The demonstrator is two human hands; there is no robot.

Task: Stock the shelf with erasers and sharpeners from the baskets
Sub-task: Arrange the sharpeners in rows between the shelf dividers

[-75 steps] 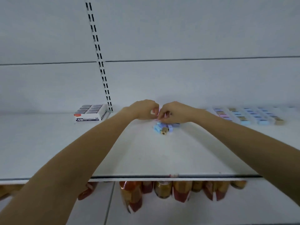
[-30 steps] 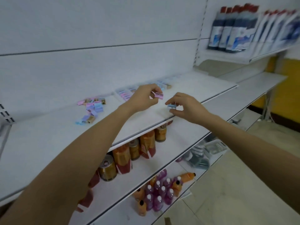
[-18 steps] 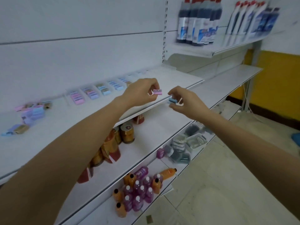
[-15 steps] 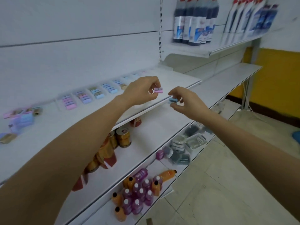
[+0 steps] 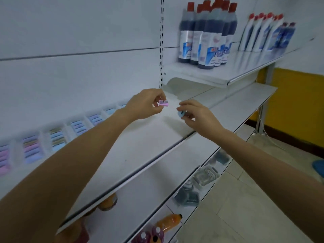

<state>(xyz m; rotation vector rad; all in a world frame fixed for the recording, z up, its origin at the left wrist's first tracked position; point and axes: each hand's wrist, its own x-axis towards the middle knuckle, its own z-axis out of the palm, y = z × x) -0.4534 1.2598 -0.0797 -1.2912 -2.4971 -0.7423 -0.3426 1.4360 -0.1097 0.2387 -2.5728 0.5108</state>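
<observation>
Both hands are up over the middle shelf (image 5: 143,142), near its right end.

Left hand (image 5: 145,104): thumb and forefinger pinch a pink sharpener (image 5: 164,103), the other fingers curled in behind. Its long axis lies roughly level, running left to right across my view, with a flat face turned toward me.

Right hand (image 5: 198,114): fingertips grasp a blue sharpener (image 5: 181,114), held a little lower and close beside the pink one, not touching it. The fingers partly cover it, so I cannot read which way it lies.

Key relation: the row of pastel pieces (image 5: 77,126) runs along the back wall of the shelf to my left. It is too blurred to tell erasers from sharpeners. Its near end disappears behind my left wrist. Bare shelf lies directly under and just behind both hands. By my judgement, the next free spot is back and slightly left, and the left hand is nearer to it. The pink piece probably goes down first, then the blue beside it.

Dark bottles (image 5: 206,35) stand on the shelf above, well clear of the hands.
</observation>
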